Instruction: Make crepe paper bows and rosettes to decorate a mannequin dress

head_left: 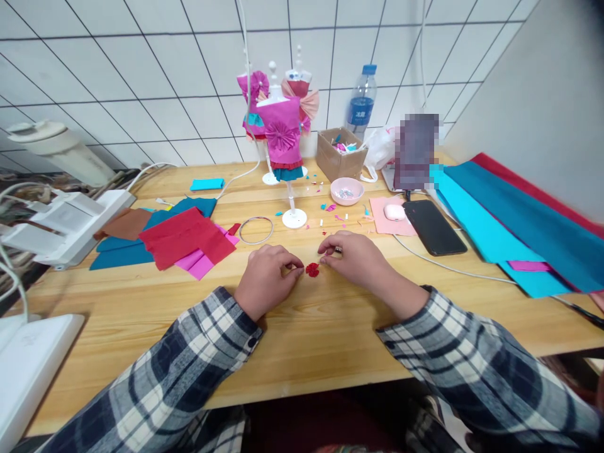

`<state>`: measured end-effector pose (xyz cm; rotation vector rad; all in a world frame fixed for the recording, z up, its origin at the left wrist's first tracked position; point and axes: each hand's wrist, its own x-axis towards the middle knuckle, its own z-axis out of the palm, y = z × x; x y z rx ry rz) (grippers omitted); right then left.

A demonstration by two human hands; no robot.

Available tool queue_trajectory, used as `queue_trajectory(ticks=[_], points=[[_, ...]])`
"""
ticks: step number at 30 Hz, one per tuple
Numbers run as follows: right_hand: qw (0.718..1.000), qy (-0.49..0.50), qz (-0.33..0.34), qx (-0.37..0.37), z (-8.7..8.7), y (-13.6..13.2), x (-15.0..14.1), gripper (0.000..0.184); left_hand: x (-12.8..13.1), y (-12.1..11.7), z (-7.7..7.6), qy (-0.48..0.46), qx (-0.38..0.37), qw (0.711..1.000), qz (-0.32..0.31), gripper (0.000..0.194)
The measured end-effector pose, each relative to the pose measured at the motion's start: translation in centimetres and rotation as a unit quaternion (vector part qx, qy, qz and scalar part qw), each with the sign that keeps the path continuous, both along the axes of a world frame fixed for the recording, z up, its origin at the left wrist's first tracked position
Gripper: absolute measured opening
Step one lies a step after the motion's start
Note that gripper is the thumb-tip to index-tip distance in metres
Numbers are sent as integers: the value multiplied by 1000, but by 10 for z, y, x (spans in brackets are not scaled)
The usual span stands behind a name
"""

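Observation:
A small crumpled red paper piece (312, 270) lies on the wooden table (302, 340) between my two hands. My left hand (267, 277) has its fingers curled and pinches the piece's left side. My right hand (353, 255) is also closed, its fingertips pinching the piece from the right. Both forearms in plaid sleeves rest on the table. Behind the hands stands a small white mannequin wearing a magenta paper dress (283, 135) with a pleated rosette.
Red, pink and teal paper sheets (179, 242) lie at the left with a wire ring (256, 229). A cardboard box (340, 154), pink bowl (346, 190), water bottle (362, 100), black phone (434, 226), white earbud case (395, 212) and blue paper sheets (509, 226) sit to the right.

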<state>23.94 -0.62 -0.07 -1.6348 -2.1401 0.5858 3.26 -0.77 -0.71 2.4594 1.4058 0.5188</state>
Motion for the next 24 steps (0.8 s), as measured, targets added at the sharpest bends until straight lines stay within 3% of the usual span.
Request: queue_trajectory(ticks=[10,24], points=[[991,-122,63,0,0,-5,-9,19,7,2,-7,9,11,1000,-3,19],[983,-168,77,-10,9,-13,-12,24,4,-1,0,24,-3,999,-22,15]])
